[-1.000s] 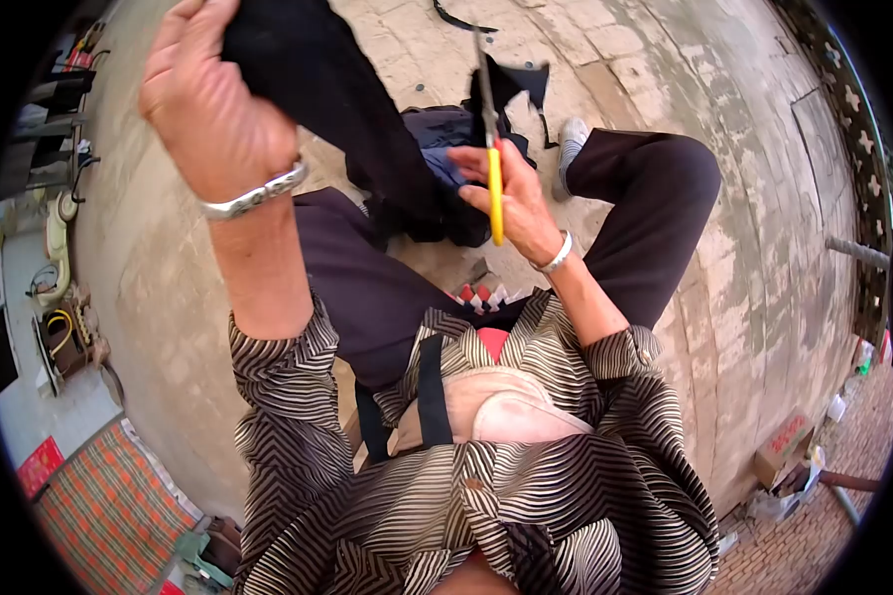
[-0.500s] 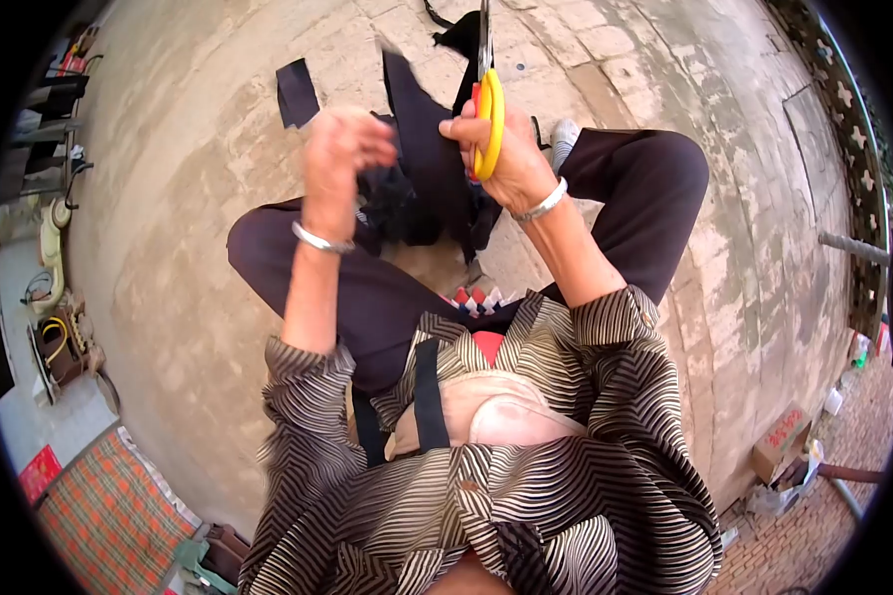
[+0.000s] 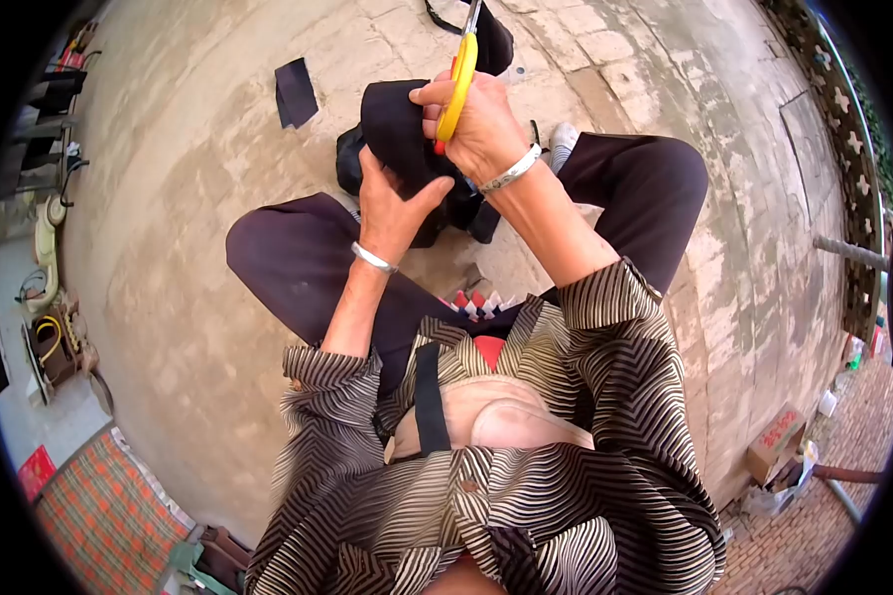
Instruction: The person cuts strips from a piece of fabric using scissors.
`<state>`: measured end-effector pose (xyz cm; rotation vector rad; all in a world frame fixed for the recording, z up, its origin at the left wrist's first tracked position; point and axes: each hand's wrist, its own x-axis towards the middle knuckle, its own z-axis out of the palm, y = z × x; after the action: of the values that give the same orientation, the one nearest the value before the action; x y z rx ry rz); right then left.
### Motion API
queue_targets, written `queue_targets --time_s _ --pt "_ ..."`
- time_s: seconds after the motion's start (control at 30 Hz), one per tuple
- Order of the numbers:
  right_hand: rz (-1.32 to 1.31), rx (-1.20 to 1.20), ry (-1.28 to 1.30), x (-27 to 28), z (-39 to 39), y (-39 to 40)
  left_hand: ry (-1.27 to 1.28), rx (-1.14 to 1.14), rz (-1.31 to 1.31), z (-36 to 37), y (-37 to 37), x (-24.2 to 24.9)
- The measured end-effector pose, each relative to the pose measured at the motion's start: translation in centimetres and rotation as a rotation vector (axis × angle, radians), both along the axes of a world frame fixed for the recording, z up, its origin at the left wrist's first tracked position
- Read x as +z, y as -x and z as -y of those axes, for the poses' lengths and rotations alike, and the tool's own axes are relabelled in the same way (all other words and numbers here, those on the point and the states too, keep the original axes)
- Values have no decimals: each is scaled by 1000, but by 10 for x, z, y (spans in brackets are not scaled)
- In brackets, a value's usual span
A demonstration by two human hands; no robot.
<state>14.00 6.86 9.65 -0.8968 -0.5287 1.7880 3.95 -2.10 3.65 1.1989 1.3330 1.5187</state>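
My right hand (image 3: 484,127) is closed around a pair of scissors (image 3: 456,94) with yellow and red handles, the blades pointing away from me. Its thumb and fingertips also pinch the edge of a black cloth piece (image 3: 392,124), which curves down to the left. Below that cloth, my left hand (image 3: 395,210) is spread, thumb well apart from the fingers, by the cloth's lower end; some fingertips are hidden behind the fabric. More dark fabric (image 3: 350,159) is heaped on the ground beneath both hands.
A small dark cloth scrap (image 3: 296,94) lies on the concrete floor (image 3: 169,198) to the left. Another black piece (image 3: 496,48) lies beyond the scissors. My bent legs flank the fabric. A cardboard box (image 3: 776,443) stands at right, a plaid cloth (image 3: 114,521) at lower left.
My left hand has come down and right to the black cloth. My right hand has shifted slightly up and left with the scissors, and the cloth it pinches now bends over.
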Motion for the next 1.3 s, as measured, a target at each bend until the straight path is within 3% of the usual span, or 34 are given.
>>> queue_targets --time_s 0.03,0.1,0.13,0.27,0.33,0.43,0.5,0.57,0.6,0.67,0.77,0.8,0.87,0.97,1.17,1.3 --pt "12 15 -20 3 1 3 -1 2 -2 -1 3 0" --pt "-25 55 -10 6 0 5 137 85 -335 -4 9 0" --pt "23 85 -54 4 -4 7 139 114 -365 -3 12 -3" --pt "253 260 -226 -8 -22 -1 157 123 -224 2 28 -13" --pt "410 409 -334 -20 -36 -7 311 209 -257 2 32 -7" --pt "858 609 -316 -33 -48 -26 426 128 -132 0 61 -32" --pt "863 653 -212 -62 -42 -44 480 113 2 -1 73 -38" --pt "1451 860 -897 -128 -39 -67 544 102 87 -1 82 -35" --pt "1512 877 -954 -160 -26 -82 569 114 98 -2 81 -29" --pt "1635 935 -976 -165 5 -98 588 123 11 -2 87 -29" --pt "1626 1105 -641 -129 40 -107 589 140 -112 -5 97 -35" --pt "1552 1111 -714 -128 49 -110 630 148 -95 -6 97 -34" --pt "1276 1196 -309 -121 53 -107 674 155 -81 -6 97 -32" --pt "914 1118 -35 -104 70 -113 728 191 -109 -6 95 -33" --pt "571 871 151 -66 87 -112 677 235 108 -5 91 -39" --pt "602 713 156 -60 105 -112 514 231 140 -12 89 -54"
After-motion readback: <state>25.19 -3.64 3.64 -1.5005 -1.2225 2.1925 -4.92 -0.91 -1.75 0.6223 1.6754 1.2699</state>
